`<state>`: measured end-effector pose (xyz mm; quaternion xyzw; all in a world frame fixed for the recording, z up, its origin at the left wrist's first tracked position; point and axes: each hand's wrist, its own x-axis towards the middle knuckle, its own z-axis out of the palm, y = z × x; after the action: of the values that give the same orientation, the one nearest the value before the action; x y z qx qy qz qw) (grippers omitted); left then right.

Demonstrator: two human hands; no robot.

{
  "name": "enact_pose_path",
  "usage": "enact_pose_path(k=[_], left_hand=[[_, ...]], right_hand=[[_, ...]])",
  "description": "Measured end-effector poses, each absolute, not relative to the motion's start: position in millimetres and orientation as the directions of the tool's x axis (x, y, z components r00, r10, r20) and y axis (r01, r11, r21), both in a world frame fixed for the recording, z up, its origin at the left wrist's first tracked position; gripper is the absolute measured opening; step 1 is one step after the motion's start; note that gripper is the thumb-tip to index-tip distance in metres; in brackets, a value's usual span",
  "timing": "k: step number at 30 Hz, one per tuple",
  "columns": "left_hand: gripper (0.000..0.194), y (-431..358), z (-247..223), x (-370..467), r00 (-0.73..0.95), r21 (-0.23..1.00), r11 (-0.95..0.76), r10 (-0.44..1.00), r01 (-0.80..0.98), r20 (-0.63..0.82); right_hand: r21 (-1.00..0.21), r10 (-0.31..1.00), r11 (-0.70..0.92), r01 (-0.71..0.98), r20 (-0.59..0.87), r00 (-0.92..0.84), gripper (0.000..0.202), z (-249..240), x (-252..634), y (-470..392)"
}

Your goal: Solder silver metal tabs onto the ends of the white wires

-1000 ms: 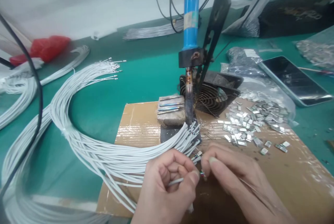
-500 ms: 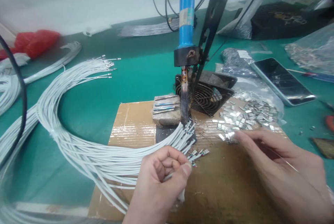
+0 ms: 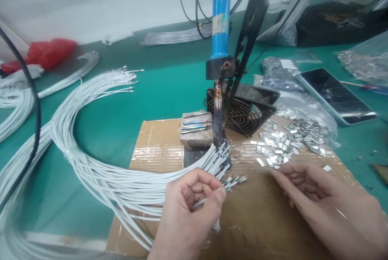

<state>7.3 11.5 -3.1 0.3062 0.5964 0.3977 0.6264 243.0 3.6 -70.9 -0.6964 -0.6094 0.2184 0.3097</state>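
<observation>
My left hand (image 3: pixel 194 211) pinches one white cable (image 3: pixel 198 203) between thumb and forefinger, beside a thick bundle of white cables (image 3: pixel 142 179). Small metal connectors (image 3: pixel 241 179) on cable ends show just past its fingertips. My right hand (image 3: pixel 327 199) has its fingers curled at the near edge of a pile of small silvery metal pieces (image 3: pixel 280 143). A thin wire, apparently solder (image 3: pixel 341 212), glints across that hand; its fingertips are partly hidden. Between the hands, farther back, a blue-handled soldering iron (image 3: pixel 220 30) points down in a stand, its tip above the bundle's ends.
A cardboard sheet (image 3: pixel 157 139) lies on the green mat. Behind the iron are a pale block with metal rods (image 3: pixel 197 128) and a black fan (image 3: pixel 245 110). A phone (image 3: pixel 336 94) and plastic bags (image 3: pixel 300 94) lie right; another cable bundle (image 3: pixel 100 76) curves left.
My right hand has drawn back slightly toward me from the metal pieces. The left hand keeps its pinch on the cable. The whole view has shifted a little.
</observation>
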Motion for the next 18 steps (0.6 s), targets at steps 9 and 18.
enact_pose_path(k=[9, 18], left_hand=[[0.018, 9.9, -0.2, 8.2, -0.064, 0.854, 0.507, 0.854, -0.115, -0.516], [0.015, 7.1, 0.3, 4.4, -0.021, 0.887, 0.457, 0.888, -0.057, -0.459]], right_hand=[[-0.914, 0.937, -0.156, 0.375, -0.016, 0.35, 0.056, -63.3, 191.9, -1.7], [-0.945, 0.914, -0.312, 0.093, -0.273, 0.299, 0.041, -37.7, 157.5, -10.0]])
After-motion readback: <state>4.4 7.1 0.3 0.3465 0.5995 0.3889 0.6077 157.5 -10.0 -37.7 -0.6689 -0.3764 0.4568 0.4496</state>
